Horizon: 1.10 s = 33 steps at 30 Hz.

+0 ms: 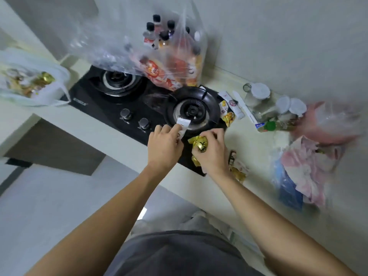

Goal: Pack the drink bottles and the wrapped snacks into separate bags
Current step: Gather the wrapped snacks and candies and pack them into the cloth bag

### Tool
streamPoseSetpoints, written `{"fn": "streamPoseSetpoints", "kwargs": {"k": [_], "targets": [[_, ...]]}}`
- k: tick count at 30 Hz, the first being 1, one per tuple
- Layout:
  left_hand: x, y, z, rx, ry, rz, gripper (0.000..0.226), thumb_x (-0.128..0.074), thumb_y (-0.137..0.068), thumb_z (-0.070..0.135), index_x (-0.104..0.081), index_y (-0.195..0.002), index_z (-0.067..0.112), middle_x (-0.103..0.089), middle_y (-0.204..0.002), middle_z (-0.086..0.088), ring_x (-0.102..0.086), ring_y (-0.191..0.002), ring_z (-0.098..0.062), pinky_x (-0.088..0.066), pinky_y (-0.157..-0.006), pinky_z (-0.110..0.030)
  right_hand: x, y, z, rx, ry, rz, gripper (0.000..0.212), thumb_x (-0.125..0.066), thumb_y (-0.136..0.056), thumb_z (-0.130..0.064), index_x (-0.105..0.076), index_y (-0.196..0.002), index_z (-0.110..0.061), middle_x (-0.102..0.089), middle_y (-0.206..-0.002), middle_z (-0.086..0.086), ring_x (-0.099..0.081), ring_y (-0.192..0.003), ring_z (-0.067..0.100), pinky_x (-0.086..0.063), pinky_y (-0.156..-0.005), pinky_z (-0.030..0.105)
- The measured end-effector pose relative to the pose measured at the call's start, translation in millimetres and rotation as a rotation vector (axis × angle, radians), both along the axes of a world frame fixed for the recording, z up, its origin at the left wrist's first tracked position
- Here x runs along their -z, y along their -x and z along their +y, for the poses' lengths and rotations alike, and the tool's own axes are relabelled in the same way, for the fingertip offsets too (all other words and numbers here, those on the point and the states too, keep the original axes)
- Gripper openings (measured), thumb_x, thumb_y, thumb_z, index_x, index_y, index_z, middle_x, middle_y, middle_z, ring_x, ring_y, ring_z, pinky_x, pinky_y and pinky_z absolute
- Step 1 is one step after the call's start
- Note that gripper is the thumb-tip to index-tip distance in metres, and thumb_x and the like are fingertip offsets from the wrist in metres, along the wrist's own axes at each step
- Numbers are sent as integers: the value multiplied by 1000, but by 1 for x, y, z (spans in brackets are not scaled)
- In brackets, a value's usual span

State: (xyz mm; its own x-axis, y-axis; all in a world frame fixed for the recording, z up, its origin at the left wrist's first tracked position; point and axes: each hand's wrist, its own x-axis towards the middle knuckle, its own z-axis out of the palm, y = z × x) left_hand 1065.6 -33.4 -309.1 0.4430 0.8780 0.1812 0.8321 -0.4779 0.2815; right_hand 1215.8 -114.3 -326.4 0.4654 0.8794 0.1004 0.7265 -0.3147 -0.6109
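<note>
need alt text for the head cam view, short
Over a black gas stove, the left hand pinches a white packet and the right hand holds a gold-wrapped snack. A clear bag of bottles stands behind the stove.

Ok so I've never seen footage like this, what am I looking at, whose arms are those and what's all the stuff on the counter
There is no machine here. A camera worn on a person's head looks down, so the two bare arms are that person's own. It is the only view.

The left hand pinches a white wrapped packet. The right hand grips a gold-wrapped snack. Both are over the front edge of a black gas stove.

At the back of the stove stands a clear bag holding drink bottles with black caps. On the counter to the left sits a white bag with gold snacks inside. A few loose snacks lie to the right, near some jars.
</note>
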Motion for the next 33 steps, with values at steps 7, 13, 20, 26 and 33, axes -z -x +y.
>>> {"fn": "streamPoseSetpoints", "kwargs": {"k": [7,13,20,26,33], "targets": [[-16,212,45,-306,40,-33,36,-61,-83,16,-60,-118,24,-58,-86,-1,-48,-82,-27,-32,-66,-35,-24,177,97,-259,29,10,35,-79,-76,-25,-62,-106,-26,-39,-119,-10,-59,-88,17,-52,-78,34],[-24,378,80,-432,45,-47,31,-62,-85,22,-59,-116,25,-60,-90,1,-50,-87,-25,-40,-67,-37,-34,349,165,-385,4,74,36,-80,-76,-24,-63,-107,-26,-40,-119,-10,-60,-87,16,-49,-77,30],[-23,505,142,-522,85,-92,33,-64,-83,26,-62,-116,22,-66,-98,-2,-55,-92,-30,-42,-70,-37,-35,470,241,-487,29,110,32,-80,-78,-26,-64,-105,-26,-41,-118,-10,-60,-85,17,-50,-78,33],[0,549,235,-503,148,-114,35,-59,-87,26,-58,-122,24,-64,-99,-3,-52,-90,-28,-49,-70,-43,-1,510,343,-426,99,150,35,-79,-79,-26,-66,-112,-23,-40,-119,-11,-58,-89,18,-54,-86,40],[14,563,379,-468,228,-158,34,-53,-90,28,-53,-124,25,-59,-98,0,-49,-98,-22,-44,-62,-35,21,534,489,-313,93,223,35,-79,-79,-24,-66,-111,-19,-39,-117,-9,-59,-105,21,-53,-92,43]]}}
